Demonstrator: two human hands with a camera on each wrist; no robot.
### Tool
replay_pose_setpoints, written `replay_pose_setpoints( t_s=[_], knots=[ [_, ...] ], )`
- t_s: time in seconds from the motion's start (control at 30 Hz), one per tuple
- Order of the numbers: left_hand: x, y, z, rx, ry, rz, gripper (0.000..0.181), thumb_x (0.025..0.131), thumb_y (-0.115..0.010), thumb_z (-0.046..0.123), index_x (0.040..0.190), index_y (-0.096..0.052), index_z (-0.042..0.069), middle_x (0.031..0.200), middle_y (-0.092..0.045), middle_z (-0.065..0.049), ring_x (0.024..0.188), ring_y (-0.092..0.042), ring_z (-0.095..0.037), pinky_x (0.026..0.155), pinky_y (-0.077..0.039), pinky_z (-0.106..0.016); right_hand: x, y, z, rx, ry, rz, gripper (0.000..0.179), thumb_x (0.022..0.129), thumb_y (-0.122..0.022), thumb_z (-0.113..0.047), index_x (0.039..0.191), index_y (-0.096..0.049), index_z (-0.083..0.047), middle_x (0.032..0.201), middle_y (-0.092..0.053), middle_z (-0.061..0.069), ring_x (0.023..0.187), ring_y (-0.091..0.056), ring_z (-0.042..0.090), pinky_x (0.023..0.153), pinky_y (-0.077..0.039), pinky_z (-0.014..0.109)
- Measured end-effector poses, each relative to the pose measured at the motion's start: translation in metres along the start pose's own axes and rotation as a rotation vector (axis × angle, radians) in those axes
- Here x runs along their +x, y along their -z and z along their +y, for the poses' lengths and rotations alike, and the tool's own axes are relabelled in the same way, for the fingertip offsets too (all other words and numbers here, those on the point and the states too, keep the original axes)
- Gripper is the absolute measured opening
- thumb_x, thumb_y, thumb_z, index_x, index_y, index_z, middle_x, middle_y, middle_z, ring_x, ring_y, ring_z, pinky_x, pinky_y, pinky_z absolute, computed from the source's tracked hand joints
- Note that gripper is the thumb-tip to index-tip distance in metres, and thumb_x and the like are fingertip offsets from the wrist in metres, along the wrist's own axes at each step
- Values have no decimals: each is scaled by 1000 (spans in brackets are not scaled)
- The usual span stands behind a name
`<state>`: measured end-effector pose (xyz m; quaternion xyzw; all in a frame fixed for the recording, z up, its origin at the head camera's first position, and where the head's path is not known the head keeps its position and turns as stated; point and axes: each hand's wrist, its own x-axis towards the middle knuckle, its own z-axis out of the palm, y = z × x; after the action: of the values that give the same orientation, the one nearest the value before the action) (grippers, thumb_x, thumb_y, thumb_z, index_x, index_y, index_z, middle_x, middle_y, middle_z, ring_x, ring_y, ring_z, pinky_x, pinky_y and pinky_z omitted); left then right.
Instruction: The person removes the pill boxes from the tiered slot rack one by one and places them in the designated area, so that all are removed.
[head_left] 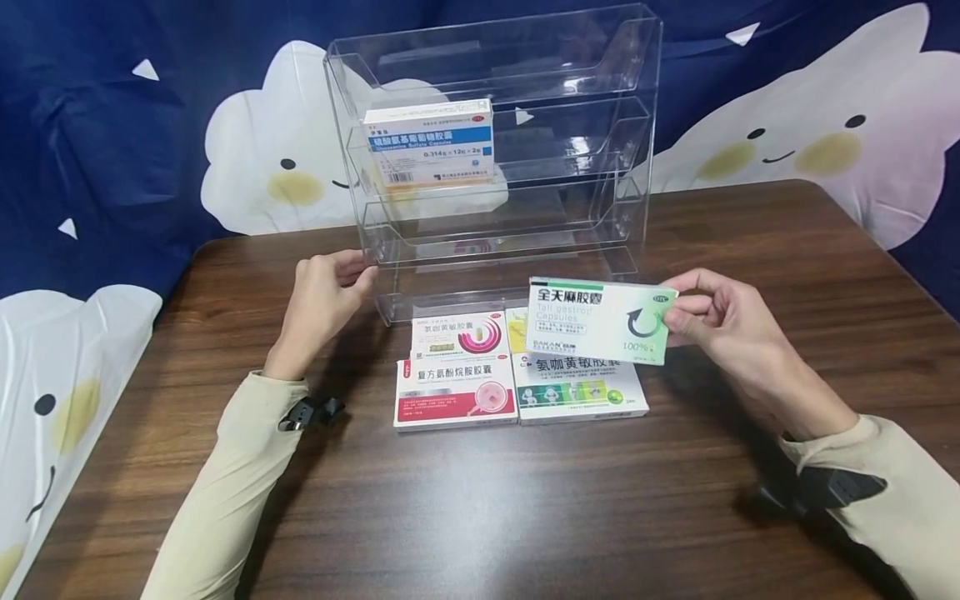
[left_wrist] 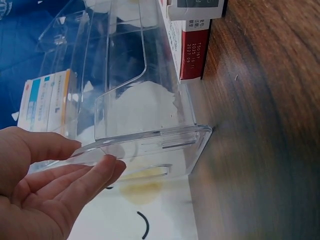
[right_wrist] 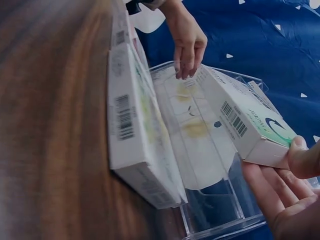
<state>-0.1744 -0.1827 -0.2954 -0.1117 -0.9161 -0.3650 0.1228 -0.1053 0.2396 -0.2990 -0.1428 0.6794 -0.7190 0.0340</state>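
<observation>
My right hand [head_left: 712,317] pinches the right end of a green and white medicine box [head_left: 600,321] between thumb and fingers. The box is raised over the boxes on the table and partly covers them in the head view. At the left, my left hand [head_left: 326,300] grips the side edge of a clear acrylic rack [head_left: 510,242], thumb on one face and fingers on the other, as the left wrist view shows. A blue and white medicine box [head_left: 431,146] stands in one of the rack's upper tiers, on the left side.
In front of the rack lie several medicine boxes: a red and white box [head_left: 456,396], a green-striped white box [head_left: 581,392], a pink-ringed box [head_left: 457,333] and a yellow box [head_left: 517,329] partly hidden. A blue curtain [head_left: 90,150] with clouds hangs behind the wooden table [head_left: 420,517].
</observation>
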Motion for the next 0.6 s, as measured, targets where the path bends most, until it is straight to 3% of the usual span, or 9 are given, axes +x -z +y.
replay_pose_setpoints(
  t_s=[0.23,0.6],
  knots=[
    [0,0,-1,-1,1,4,26,90,-62,4,111,-66,-11,101,-69,-26,98,-68,-34,85,-54,-44,-16,2,8,31,-84,-43,28,88,-53,19,101,-63,-4,88,-74,8,75,-72,16,67,-58,29],
    [0,1,0,-5,-3,7,26,90,-62,4,111,-67,-11,101,-69,-25,99,-68,-33,86,-54,-44,-41,5,13,-41,-188,-136,29,87,-57,17,98,-67,-8,90,-74,6,78,-71,15,68,-58,28]
  ],
)
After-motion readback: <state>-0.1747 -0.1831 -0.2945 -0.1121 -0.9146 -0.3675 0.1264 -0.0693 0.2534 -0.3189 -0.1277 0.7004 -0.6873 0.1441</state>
